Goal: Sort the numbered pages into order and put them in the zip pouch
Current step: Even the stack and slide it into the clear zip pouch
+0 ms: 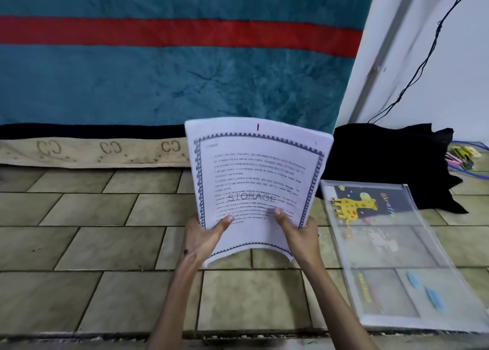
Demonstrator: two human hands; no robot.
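From the head camera, the left hand [202, 237] grips the lower left edge of a stack of pages [255, 185], its thumb curled over the front sheet and its fingers hidden behind. The right hand [297, 233] grips the lower right edge the same way, thumb pressed on the printed text. The stack is held upright above the tiled floor [105, 243], bowed a little, with the top sheet facing the camera. That sheet has a toothed border, lines of blurred text, the word STORAGE across it and a red mark like a "1" at its top edge.

The zip pouch [397, 254] lies flat on the floor just to the right of the right hand, see-through, with a yellow giraffe picture near its far end. Beyond it sits a heap of black cloth [391, 153] against the white wall [449, 71], and a black cable [423, 61] hangs down the wall. A teal blanket [158, 84] with a red stripe fills the background behind the pages.
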